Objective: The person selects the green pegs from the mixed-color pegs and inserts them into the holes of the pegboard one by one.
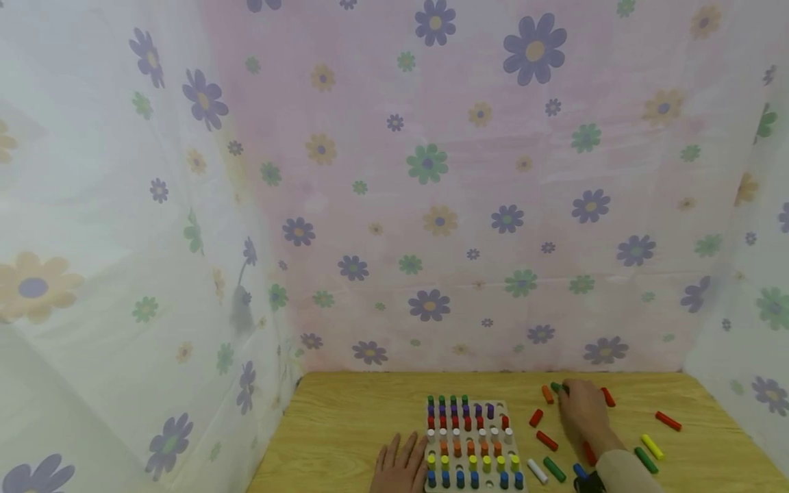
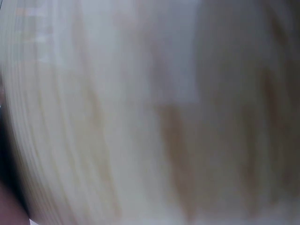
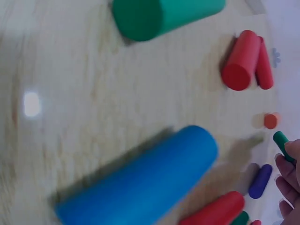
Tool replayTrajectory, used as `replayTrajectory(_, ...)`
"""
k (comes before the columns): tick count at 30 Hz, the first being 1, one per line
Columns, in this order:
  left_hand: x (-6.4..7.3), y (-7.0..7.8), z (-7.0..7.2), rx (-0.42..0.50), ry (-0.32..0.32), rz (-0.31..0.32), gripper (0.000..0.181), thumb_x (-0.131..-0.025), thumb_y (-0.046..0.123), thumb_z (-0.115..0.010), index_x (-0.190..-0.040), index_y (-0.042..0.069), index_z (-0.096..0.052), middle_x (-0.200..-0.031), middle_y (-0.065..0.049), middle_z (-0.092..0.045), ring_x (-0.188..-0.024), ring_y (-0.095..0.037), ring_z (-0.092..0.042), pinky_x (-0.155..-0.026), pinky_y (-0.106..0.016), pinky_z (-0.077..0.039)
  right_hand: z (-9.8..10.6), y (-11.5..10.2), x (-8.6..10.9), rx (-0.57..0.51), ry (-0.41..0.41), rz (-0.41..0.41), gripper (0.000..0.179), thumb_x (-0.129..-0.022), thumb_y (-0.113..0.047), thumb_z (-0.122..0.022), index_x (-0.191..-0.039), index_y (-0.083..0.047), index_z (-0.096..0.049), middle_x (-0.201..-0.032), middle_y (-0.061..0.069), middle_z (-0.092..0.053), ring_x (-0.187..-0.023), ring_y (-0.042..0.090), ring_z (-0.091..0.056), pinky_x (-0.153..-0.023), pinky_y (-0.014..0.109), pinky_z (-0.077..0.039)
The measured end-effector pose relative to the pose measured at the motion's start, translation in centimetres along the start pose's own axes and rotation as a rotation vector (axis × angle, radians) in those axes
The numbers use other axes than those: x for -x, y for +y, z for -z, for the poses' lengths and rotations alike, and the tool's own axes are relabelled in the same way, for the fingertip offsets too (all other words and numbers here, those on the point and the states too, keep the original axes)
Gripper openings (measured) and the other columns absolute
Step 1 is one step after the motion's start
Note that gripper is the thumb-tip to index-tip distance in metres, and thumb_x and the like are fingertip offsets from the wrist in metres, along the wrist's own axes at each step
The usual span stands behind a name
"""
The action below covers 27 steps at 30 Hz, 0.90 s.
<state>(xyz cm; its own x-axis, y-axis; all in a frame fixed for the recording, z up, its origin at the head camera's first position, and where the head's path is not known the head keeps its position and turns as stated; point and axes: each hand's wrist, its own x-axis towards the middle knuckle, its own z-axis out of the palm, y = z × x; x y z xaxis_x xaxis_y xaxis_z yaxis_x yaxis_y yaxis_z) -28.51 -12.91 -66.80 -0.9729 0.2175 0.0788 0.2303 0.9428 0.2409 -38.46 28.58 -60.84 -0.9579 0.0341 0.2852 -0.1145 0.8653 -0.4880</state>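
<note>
A pale pegboard (image 1: pixel 511 411) stands on the table with rows of green, purple, red, white, orange, yellow and blue pegs; some of its holes show bare. My left hand (image 1: pixel 399 467) lies with fingers spread on the tabletop, against the board's left edge. Toward the back of the table, my right hand (image 1: pixel 582 405) pinches a green peg (image 3: pixel 282 144) between thumb and fingers. An orange peg (image 1: pixel 547 394) lies just left of that hand, and a red peg (image 1: pixel 608 397) to its right. In the right wrist view, a purple peg (image 3: pixel 260 181) lies close below the fingers.
Loose pegs are scattered right of the board, among them a white peg (image 1: pixel 537 471), a yellow peg (image 1: pixel 652 447) and a blue peg (image 3: pixel 145 180). Flower-patterned sheets (image 1: pixel 468 287) close off the wooden table (image 1: pixel 333 418) behind and at the sides. The left wrist view shows mostly blurred wood grain.
</note>
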Motion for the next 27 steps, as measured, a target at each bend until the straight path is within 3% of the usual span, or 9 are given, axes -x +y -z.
replayTrajectory(4, -0.1, 0.1, 0.0, -0.015, -0.017, -0.006, 0.063, -0.107, 0.063, -0.014, -0.156, 0.037, -0.044, -0.157, 0.005, -0.048, -0.146, -0.036, -0.04, -0.118, -0.061, -0.031, 0.6, 0.0, 0.2, -0.056, 0.063, 0.035, 0.01, -0.094, -0.002, -0.065, -0.092, 0.007, -0.071, -0.082, 0.017, -0.07, -0.068, 0.029, -0.064, -0.056, 0.042, -0.053)
replayTrajectory(8, -0.1, -0.1, -0.1, -0.04, -0.007, -0.021, 0.063, -0.108, 0.062, -0.013, -0.157, 0.036, -0.043, -0.158, 0.006, -0.047, -0.146, -0.036, -0.04, -0.118, -0.06, -0.031, 1.4, -0.3, 0.3, -0.106, 0.094, 0.057, 0.021, -0.095, -0.002, -0.067, -0.109, 0.013, -0.07, -0.099, 0.025, -0.072, -0.088, 0.042, -0.068, -0.07, 0.054, -0.058)
replayTrajectory(11, -0.1, -0.3, -0.3, -0.057, 0.022, -0.035, 0.061, -0.109, 0.06, -0.015, -0.157, 0.035, -0.043, -0.157, 0.005, -0.047, -0.145, -0.037, -0.04, -0.117, -0.06, -0.032, 2.1, -0.6, 0.4, -0.143, 0.095, 0.052, 0.023, -0.095, -0.003, -0.067, -0.112, 0.014, -0.069, -0.103, 0.028, -0.071, -0.1, 0.049, -0.066, -0.081, 0.06, -0.056)
replayTrajectory(15, -0.2, -0.5, -0.5, -0.054, 0.031, -0.039, 0.061, -0.109, 0.06, -0.017, -0.157, 0.034, -0.043, -0.157, 0.004, -0.048, -0.145, -0.037, -0.04, -0.117, -0.06, -0.032, 3.0, -1.1, 0.9, -0.166, 0.112, 0.055, 0.024, -0.095, -0.003, -0.068, -0.112, 0.015, -0.068, -0.104, 0.029, -0.071, -0.102, 0.05, -0.065, -0.086, 0.063, -0.055)
replayTrajectory(20, -0.3, -0.5, -0.6, -0.027, -0.011, -0.024, 0.066, -0.107, 0.063, -0.013, -0.158, 0.034, -0.042, -0.159, 0.002, -0.046, -0.147, -0.038, -0.037, -0.119, -0.062, -0.029, 3.8, -1.4, 2.0, -0.207, 0.149, 0.069, 0.022, -0.095, -0.003, -0.07, -0.111, 0.012, -0.07, -0.102, 0.026, -0.072, -0.098, 0.047, -0.067, -0.082, 0.06, -0.057)
replayTrajectory(27, -0.1, -0.3, -0.2, -0.003, -0.005, -0.024, 0.063, -0.108, 0.061, -0.016, -0.158, 0.033, -0.042, -0.159, 0.001, -0.046, -0.147, -0.038, -0.037, -0.119, -0.062, -0.028, 4.6, -2.4, 3.5, -0.288, 0.152, 0.072, 0.014, -0.094, -0.004, -0.072, -0.106, 0.004, -0.073, -0.102, 0.02, -0.073, -0.099, 0.043, -0.068, -0.083, 0.059, -0.058)
